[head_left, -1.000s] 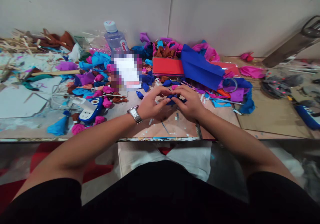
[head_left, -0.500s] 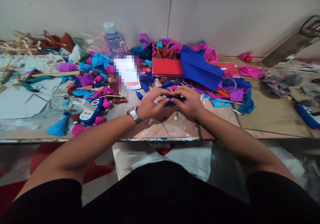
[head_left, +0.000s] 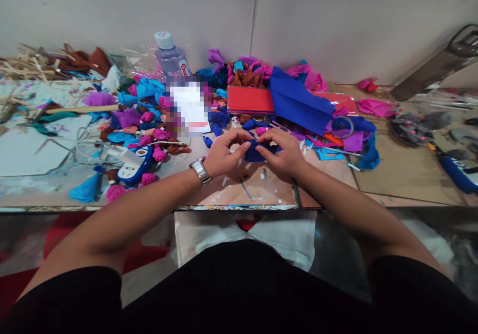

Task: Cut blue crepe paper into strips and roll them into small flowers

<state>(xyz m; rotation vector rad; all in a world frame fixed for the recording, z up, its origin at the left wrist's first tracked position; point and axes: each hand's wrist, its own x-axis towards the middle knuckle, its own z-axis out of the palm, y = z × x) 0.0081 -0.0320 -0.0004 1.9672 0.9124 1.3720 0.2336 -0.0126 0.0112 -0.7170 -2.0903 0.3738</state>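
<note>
2 hands, left (head_left: pixel 224 156) and right (head_left: pixel 284 156), pinch 1 blue scrap (head_left: pixel 258 151) over a cluttered table (head_left: pixel 403 174) holding 1 bottle (head_left: pixel 172 57), 1 red pad (head_left: pixel 251 100), 1 blue sheet (head_left: pixel 298 100), 1 tape ring (head_left: pixel 342 126), 1 watch (head_left: pixel 200 169); the loose scraps are too many to count.

A dark blue paper piece (head_left: pixel 257 152) is showing between the left hand (head_left: pixel 224 155) and right hand (head_left: pixel 284 152). Behind it, a red pad (head_left: pixel 250 100) is lying beside a royal blue sheet (head_left: pixel 298 100), with magenta scraps (head_left: pixel 375 107) glowing further right.
</note>
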